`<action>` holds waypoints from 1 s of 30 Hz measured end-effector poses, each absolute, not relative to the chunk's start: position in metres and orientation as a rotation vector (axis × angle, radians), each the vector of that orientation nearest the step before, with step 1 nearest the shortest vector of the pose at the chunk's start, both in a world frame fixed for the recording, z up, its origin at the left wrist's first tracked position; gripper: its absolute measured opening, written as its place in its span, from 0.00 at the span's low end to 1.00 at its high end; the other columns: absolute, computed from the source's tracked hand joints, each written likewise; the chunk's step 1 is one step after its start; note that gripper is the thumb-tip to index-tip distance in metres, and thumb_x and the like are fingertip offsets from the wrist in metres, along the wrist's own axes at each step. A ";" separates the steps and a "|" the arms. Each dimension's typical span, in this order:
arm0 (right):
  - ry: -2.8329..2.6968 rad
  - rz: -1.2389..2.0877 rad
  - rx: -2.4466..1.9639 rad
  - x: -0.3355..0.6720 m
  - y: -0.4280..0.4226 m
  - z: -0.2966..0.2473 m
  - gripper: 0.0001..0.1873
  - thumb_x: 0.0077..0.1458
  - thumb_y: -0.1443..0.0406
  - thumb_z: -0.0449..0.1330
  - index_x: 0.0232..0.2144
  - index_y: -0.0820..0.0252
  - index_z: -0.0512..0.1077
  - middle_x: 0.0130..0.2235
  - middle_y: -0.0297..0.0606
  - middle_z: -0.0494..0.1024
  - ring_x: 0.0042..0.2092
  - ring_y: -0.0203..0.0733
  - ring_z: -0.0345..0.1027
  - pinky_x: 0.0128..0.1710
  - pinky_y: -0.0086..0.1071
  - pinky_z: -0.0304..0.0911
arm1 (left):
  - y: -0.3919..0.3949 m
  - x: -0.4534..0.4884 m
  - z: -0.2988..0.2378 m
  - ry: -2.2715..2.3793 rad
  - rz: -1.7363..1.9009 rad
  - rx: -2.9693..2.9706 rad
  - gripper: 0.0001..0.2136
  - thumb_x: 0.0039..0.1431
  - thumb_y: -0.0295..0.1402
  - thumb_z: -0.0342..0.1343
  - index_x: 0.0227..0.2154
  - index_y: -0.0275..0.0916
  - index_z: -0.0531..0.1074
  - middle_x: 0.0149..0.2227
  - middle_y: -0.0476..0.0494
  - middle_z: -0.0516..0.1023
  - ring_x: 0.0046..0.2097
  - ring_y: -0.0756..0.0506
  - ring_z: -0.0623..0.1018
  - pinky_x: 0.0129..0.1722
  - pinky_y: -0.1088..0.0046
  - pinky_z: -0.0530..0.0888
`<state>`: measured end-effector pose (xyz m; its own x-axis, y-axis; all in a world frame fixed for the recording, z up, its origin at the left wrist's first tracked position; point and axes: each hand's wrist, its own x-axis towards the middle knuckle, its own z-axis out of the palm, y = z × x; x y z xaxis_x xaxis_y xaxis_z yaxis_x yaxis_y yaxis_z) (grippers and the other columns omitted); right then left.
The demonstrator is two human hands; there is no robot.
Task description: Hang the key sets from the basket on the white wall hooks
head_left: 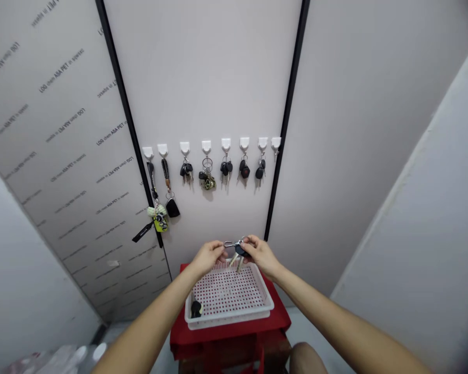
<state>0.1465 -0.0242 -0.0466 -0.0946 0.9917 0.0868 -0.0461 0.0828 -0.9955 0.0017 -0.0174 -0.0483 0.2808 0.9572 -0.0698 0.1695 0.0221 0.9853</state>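
Note:
Between my two hands, above the far end of a white perforated basket (234, 293), hangs a bunch of keys (240, 251) with dark heads and a metal clip. My left hand (211, 256) pinches the clip at its left end. At the other side my right hand (260, 254) grips the ring and key heads, its fingers partly covering them. Inside the basket, in the near left corner, lies a dark key item (196, 309). The basket stands on a red cloth (226, 336).
On the wall ahead is a row of white hooks (206, 145), several carrying key bunches (226, 167). Long key straps (166, 174) hang at the left. The rightmost hook (275, 143) holds only a small metal piece. Plastic bottles (88, 356) stand at lower left.

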 end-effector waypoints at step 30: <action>-1.107 0.543 -0.975 0.212 0.048 0.103 0.10 0.38 0.59 0.49 0.18 0.61 0.59 0.16 0.27 0.60 0.18 0.26 0.51 0.17 0.22 0.48 | 0.005 0.070 0.032 0.977 1.065 1.835 0.13 0.42 0.25 0.47 0.35 0.33 0.63 0.33 0.43 0.68 0.32 0.53 0.67 0.32 0.78 0.63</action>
